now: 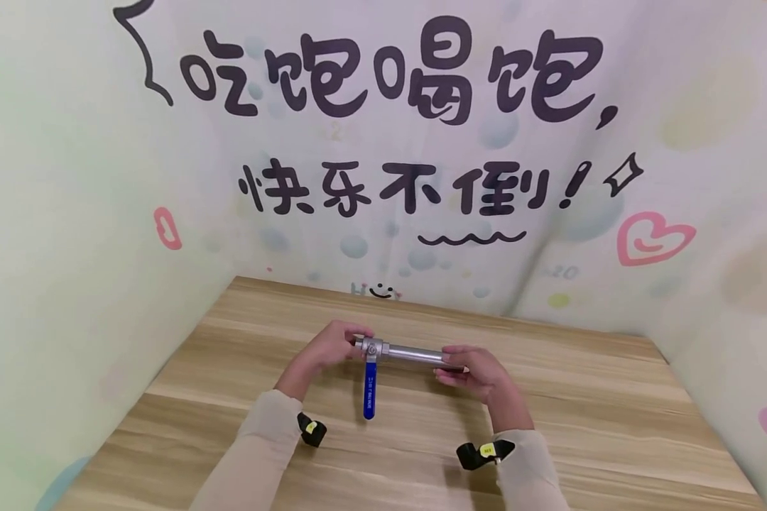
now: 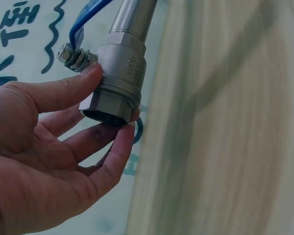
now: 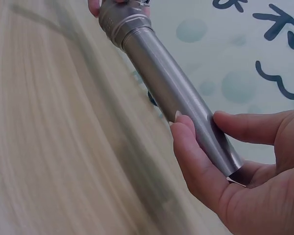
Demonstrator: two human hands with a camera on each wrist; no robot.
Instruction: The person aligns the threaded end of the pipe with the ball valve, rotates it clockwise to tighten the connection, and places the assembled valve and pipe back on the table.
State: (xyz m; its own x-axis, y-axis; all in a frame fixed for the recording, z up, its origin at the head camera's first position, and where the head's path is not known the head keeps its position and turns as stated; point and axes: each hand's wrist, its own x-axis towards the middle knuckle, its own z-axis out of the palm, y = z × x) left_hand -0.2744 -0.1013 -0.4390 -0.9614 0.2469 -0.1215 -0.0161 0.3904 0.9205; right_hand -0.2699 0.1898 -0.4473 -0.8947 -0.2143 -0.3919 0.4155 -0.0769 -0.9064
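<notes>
A steel ball valve (image 1: pixel 372 347) with a long blue lever handle (image 1: pixel 369 390) is joined to a straight metal pipe (image 1: pixel 415 354). Both are held up above the wooden table. My left hand (image 1: pixel 332 345) grips the valve's free end, thumb on the body and fingers round the hex collar, as the left wrist view shows; the collar's open threaded mouth faces that hand. On the other side my right hand (image 1: pixel 476 369) pinches the pipe (image 3: pixel 171 93) near its far end, thumb and fingers on opposite sides. The blue handle points toward me in the head view.
The wood-grain table (image 1: pixel 383 454) spreads beneath both hands. Pale printed walls (image 1: pixel 383 142) with black lettering enclose it at the back and sides. Black wrist cameras (image 1: pixel 312 430) sit on both sleeves.
</notes>
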